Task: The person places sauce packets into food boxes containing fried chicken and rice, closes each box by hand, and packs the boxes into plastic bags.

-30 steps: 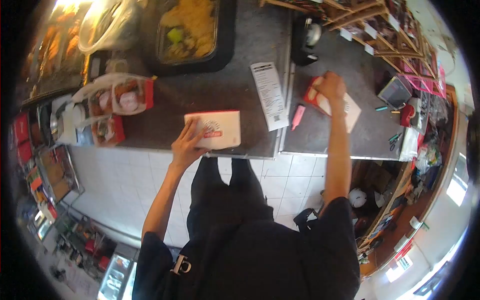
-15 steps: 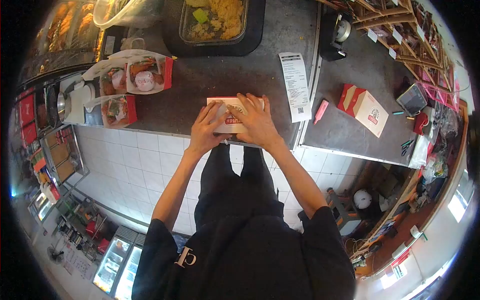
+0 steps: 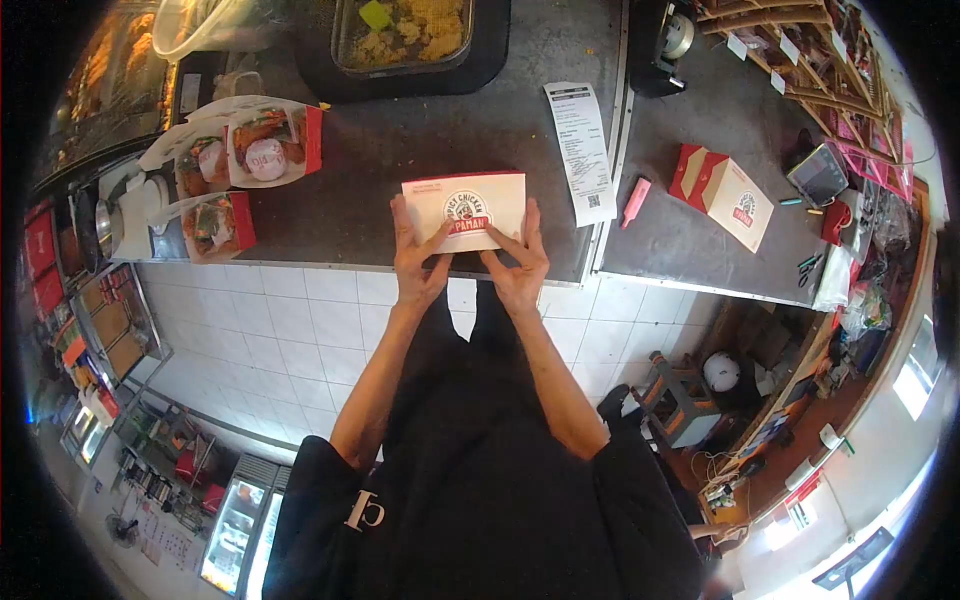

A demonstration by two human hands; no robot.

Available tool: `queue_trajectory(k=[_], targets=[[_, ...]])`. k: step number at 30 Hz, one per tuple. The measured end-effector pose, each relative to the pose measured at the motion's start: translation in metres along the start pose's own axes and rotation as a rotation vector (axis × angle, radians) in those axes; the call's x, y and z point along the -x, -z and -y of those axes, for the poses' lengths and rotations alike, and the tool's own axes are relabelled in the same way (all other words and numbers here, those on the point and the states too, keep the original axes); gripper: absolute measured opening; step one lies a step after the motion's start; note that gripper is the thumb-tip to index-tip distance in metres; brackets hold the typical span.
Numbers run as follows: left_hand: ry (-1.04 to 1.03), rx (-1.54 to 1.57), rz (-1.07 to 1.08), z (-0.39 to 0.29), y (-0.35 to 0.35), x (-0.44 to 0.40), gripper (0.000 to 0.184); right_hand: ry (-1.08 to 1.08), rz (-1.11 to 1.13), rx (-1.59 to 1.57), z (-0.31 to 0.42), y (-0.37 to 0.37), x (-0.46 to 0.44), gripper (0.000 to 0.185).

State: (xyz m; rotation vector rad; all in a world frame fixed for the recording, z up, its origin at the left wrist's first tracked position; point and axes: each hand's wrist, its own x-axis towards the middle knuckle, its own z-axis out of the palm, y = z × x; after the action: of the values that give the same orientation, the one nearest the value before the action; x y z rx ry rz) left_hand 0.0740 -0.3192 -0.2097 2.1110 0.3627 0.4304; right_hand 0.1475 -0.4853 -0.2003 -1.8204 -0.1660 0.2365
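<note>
A white and red cardboard food box (image 3: 490, 188) with a round "Spicy Chicken" logo is at the counter's front edge, directly before me. My left hand (image 3: 420, 262) holds its left side, fingers along the edge and thumb on the printed face. On the opposite side, my right hand (image 3: 518, 268) grips it the same way, its thumb near the lower part of the logo. The box's underside and far side are hidden. A long printed receipt (image 3: 578, 150) lies beyond my right hand, with a pink highlighter (image 3: 635, 202) beside it.
Open boxes of food (image 3: 312, 140) stand at the left. A tray of fried pieces (image 3: 405, 68) sits at the back. Another folded box (image 3: 735, 205) lies right, near a wooden rack (image 3: 790, 40). Part of another person, with a dark shoe (image 3: 614, 402), shows at lower right.
My hands have gone from lying on top of the box to holding its two sides, and its printed face is now uncovered. A shoe and a hand of another person have appeared at lower right.
</note>
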Motion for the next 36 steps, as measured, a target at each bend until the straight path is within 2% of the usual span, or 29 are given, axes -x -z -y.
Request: queue_trajectory(k=[2,5,8,11,14,17,19,20,22,23,24,25,27,28,30,32,35,36], targets=[[0.081,0.140,-0.042,0.003,-0.007,0.009,0.052,-0.099,-0.064,-0.053,0.005,-0.003,0.005,0.044],[0.080,0.085,0.016,0.004,-0.003,0.006,0.048,-0.171,-0.082,-0.180,0.004,0.005,0.002,0.038],[0.053,0.012,0.024,-0.001,-0.002,0.004,0.044,-0.261,-0.119,-0.391,-0.032,0.011,0.013,0.035],[0.042,-0.148,0.118,0.013,0.004,0.011,0.040,-0.124,-0.055,-0.074,-0.026,0.019,0.013,0.035],[0.044,-0.087,0.216,0.014,0.019,0.007,0.046,0.087,0.132,0.094,-0.027,0.038,0.006,0.038],[-0.045,-0.429,0.353,-0.014,0.033,0.001,0.056,0.071,0.277,0.220,-0.004,0.059,-0.002,0.042],[-0.091,-0.582,0.481,-0.028,0.034,-0.001,0.059,0.228,0.247,0.330,-0.024,0.056,0.003,0.043],[-0.126,-0.653,0.535,-0.030,0.032,-0.003,0.061,0.309,0.225,0.399,-0.034,0.055,0.001,0.044],[-0.359,-0.570,0.479,-0.002,0.021,-0.002,0.055,0.330,0.253,0.329,-0.034,0.062,-0.009,0.042],[-0.396,-0.556,0.473,0.001,0.019,-0.008,0.054,0.161,0.372,0.217,-0.017,0.078,-0.023,0.037],[-0.425,-0.552,0.471,0.003,0.021,-0.011,0.052,0.211,0.306,0.235,-0.012,0.095,-0.042,0.031],[-0.448,-0.554,0.471,0.004,0.022,-0.014,0.050,0.038,0.158,0.112,0.002,0.110,-0.065,0.028],[-0.463,-0.566,0.461,0.003,0.021,-0.016,0.048,-0.096,-0.193,0.219,-0.007,0.153,-0.132,0.023],[-0.468,-0.575,0.460,0.001,0.021,-0.015,0.047,0.064,-0.423,0.049,0.020,0.160,-0.173,0.025],[-0.475,-0.575,0.443,0.003,0.019,-0.014,0.046,0.192,-0.564,0.449,0.021,0.184,-0.248,0.042],[-0.494,-0.599,0.450,0.006,0.020,-0.012,0.047,-0.109,-0.453,0.582,0.005,0.195,-0.313,0.045],[-0.504,-0.642,0.473,0.012,0.020,-0.009,0.047,-0.580,-0.198,0.146,0.017,0.191,-0.358,0.040],[-0.515,-0.656,0.470,0.015,0.020,-0.010,0.048,-0.562,-0.237,0.026,0.012,0.191,-0.361,0.039]])
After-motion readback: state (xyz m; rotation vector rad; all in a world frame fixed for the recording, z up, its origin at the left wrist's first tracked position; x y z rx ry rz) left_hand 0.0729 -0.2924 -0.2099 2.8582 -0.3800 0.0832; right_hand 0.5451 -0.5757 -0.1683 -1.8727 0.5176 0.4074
